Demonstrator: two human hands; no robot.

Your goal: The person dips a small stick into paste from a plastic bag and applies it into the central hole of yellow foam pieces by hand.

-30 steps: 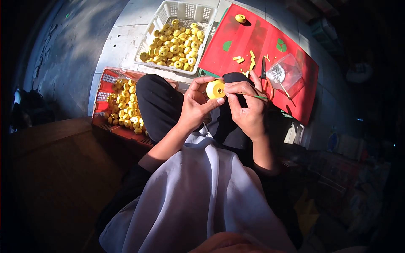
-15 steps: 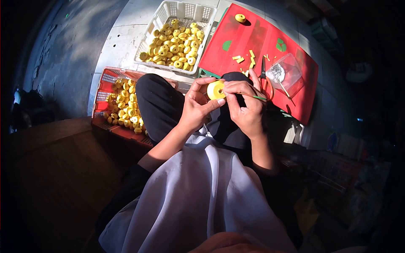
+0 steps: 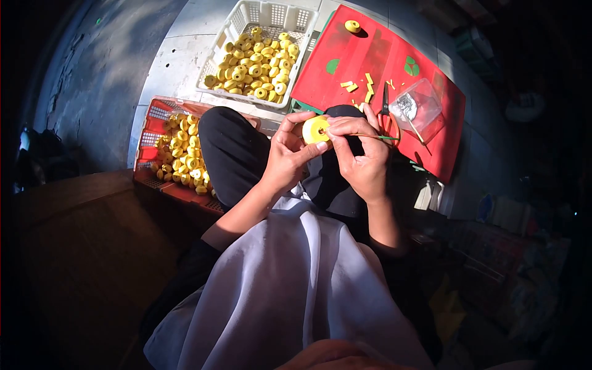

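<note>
My left hand [image 3: 287,148] grips a round yellow wheel-like piece [image 3: 313,128] by its rim, thumb below and fingers above. The dark hole in its middle faces up toward me. In my right hand [image 3: 361,155], a thin brown-and-green stick [image 3: 382,137] is pinched like a pen, its near end at the piece beside the hole. The fingers cover that tip, so I cannot tell whether it is a brush. Both hands are above my lap, close together, with the right fingertips touching or nearly touching the yellow piece.
A white crate [image 3: 205,79] and a red crate [image 3: 143,143] hold several similar yellow pieces. On the red table [image 3: 376,55] are one yellow piece [image 3: 353,26], yellow scraps [image 3: 369,86], scissors [image 3: 385,102] and a clear container [image 3: 427,98] with a stick [image 3: 419,132].
The stick's outer end has tipped up slightly and shifted a little right with my right hand. My left hand keeps its hold on the yellow piece.
</note>
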